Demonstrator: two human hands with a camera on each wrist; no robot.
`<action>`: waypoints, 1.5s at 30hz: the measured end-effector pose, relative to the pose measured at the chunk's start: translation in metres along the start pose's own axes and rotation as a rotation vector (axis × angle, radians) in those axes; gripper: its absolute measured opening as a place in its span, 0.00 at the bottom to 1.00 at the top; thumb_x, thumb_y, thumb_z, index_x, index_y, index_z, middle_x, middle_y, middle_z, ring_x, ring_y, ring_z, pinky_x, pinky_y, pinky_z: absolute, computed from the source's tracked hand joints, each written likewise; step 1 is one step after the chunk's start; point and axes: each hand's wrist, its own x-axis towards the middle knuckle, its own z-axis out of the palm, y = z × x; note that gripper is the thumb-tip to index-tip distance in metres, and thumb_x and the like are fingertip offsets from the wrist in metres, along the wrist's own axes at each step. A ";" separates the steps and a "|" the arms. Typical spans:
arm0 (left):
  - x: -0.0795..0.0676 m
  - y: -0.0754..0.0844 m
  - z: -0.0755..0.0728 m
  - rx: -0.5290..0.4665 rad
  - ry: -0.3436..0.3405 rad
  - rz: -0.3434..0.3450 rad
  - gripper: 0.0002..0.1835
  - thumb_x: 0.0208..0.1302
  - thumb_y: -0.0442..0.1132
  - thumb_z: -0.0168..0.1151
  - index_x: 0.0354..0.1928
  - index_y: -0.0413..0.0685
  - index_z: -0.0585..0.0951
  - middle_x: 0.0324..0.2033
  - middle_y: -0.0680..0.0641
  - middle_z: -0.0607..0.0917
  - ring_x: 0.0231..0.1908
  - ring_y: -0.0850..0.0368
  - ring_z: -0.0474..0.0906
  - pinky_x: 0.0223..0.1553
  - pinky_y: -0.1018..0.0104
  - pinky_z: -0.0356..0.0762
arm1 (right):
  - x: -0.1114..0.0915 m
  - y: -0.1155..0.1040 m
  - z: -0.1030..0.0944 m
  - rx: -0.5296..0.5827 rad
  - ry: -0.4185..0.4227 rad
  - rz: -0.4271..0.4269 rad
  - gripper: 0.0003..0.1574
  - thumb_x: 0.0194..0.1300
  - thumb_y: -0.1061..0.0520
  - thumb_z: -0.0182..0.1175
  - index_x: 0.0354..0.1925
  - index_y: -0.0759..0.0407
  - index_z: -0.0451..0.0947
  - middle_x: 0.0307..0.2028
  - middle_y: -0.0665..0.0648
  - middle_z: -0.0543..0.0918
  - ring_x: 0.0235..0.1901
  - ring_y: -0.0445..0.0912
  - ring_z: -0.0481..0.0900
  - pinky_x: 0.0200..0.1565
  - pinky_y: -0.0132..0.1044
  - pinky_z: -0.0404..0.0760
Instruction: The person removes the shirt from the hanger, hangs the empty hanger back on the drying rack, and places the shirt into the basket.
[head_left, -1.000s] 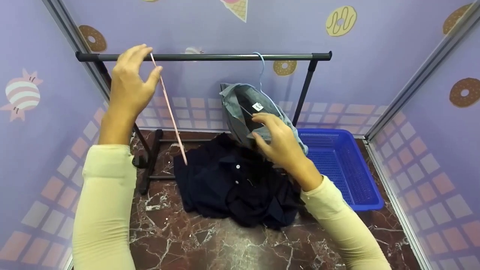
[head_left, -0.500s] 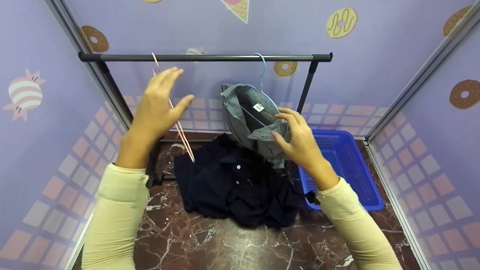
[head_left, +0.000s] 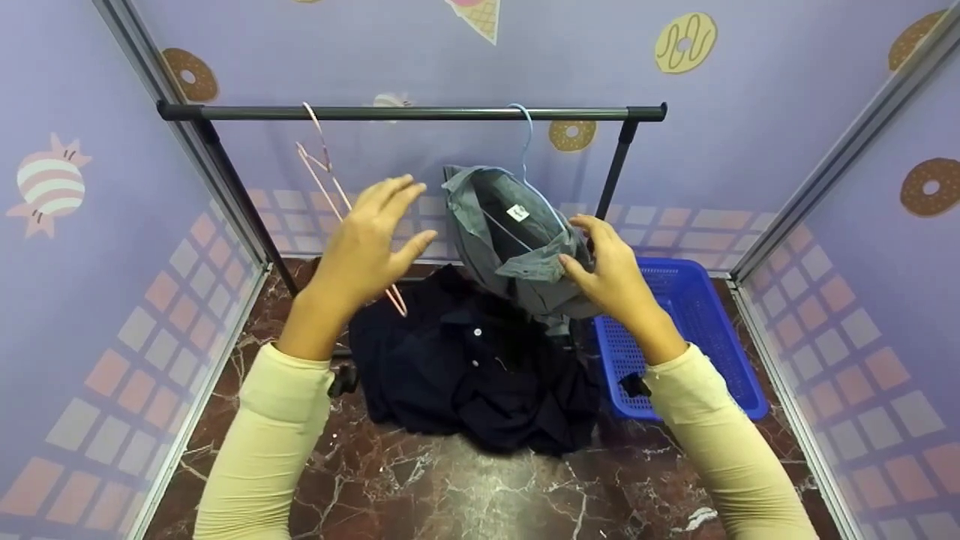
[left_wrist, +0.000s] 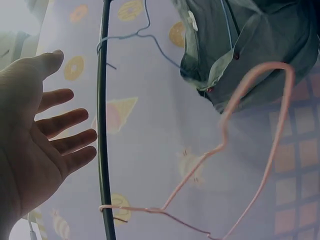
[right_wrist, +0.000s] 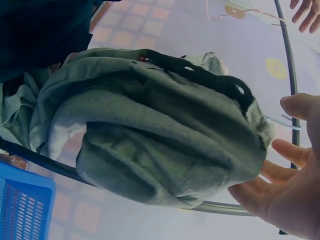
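Note:
A grey-green button shirt (head_left: 525,277) hangs on a light-blue hanger (head_left: 528,142) from the dark rail (head_left: 420,113). My right hand (head_left: 611,274) is at the shirt's right shoulder; in the right wrist view, its lower fingertips touch the cloth or pass just behind it, thumb apart. My left hand (head_left: 364,244), fingers spread and holding nothing, is in front of an empty pink hanger (head_left: 311,157) hooked on the rail. In the left wrist view this pink hanger (left_wrist: 195,167) stands apart from the left palm (left_wrist: 30,150). A dark navy garment (head_left: 465,382) with white buttons lies heaped below the shirt.
A blue perforated basket (head_left: 720,337) stands on the floor at the right, behind my right forearm. Upright rack posts (head_left: 619,165) hold the rail at both ends. Patterned walls close in the sides, above a brown marbled floor (head_left: 420,480).
My left hand has come away from the pink hanger's hook, moving right and down, and the hanger has swung. The right hand has shifted slightly right, to the shirt's shoulder.

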 end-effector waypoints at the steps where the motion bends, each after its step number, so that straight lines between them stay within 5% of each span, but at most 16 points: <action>1: -0.001 0.001 0.003 0.001 0.005 0.010 0.33 0.65 0.57 0.58 0.68 0.50 0.68 0.68 0.43 0.69 0.69 0.45 0.62 0.72 0.51 0.58 | 0.001 0.001 0.001 0.003 -0.014 0.013 0.34 0.62 0.52 0.64 0.63 0.62 0.68 0.59 0.63 0.75 0.54 0.55 0.77 0.56 0.50 0.76; 8: -0.005 0.009 0.022 -0.021 0.006 0.027 0.32 0.64 0.55 0.60 0.66 0.48 0.70 0.66 0.42 0.71 0.68 0.43 0.64 0.71 0.49 0.60 | 0.006 0.009 0.008 0.012 -0.076 0.095 0.33 0.65 0.47 0.61 0.64 0.58 0.68 0.58 0.63 0.77 0.57 0.56 0.77 0.60 0.52 0.74; 14: -0.013 0.020 0.040 -0.062 -0.012 0.014 0.32 0.65 0.55 0.60 0.67 0.49 0.70 0.67 0.43 0.70 0.68 0.45 0.64 0.71 0.50 0.61 | 0.005 0.015 0.014 0.028 -0.070 0.129 0.26 0.68 0.49 0.59 0.62 0.53 0.71 0.52 0.62 0.83 0.51 0.57 0.81 0.53 0.53 0.78; 21: -0.020 0.025 0.057 -0.110 0.040 0.049 0.28 0.65 0.50 0.62 0.64 0.46 0.73 0.63 0.43 0.74 0.66 0.47 0.67 0.69 0.54 0.64 | 0.001 0.016 0.015 0.042 -0.047 0.142 0.19 0.70 0.54 0.56 0.58 0.51 0.74 0.47 0.58 0.85 0.47 0.53 0.83 0.48 0.51 0.80; 31: -0.024 0.028 0.069 -0.149 0.111 0.093 0.24 0.66 0.48 0.61 0.64 0.56 0.75 0.61 0.43 0.76 0.63 0.48 0.70 0.65 0.53 0.69 | 0.001 0.013 0.014 -0.117 -0.064 0.235 0.14 0.73 0.51 0.50 0.55 0.48 0.71 0.36 0.62 0.85 0.31 0.58 0.80 0.32 0.56 0.78; 39: -0.024 0.025 0.075 -0.159 0.105 0.081 0.25 0.66 0.47 0.61 0.65 0.63 0.73 0.60 0.44 0.77 0.62 0.47 0.71 0.63 0.51 0.71 | 0.001 0.014 0.010 -0.125 -0.021 0.239 0.13 0.72 0.53 0.51 0.53 0.47 0.74 0.42 0.62 0.86 0.38 0.62 0.84 0.37 0.62 0.78; 45: -0.016 0.022 0.075 -0.190 0.108 0.087 0.31 0.64 0.46 0.63 0.68 0.56 0.69 0.61 0.45 0.76 0.63 0.49 0.70 0.68 0.57 0.66 | 0.000 0.014 0.002 -0.157 -0.023 0.253 0.13 0.73 0.51 0.50 0.53 0.46 0.73 0.41 0.63 0.86 0.38 0.64 0.84 0.34 0.62 0.77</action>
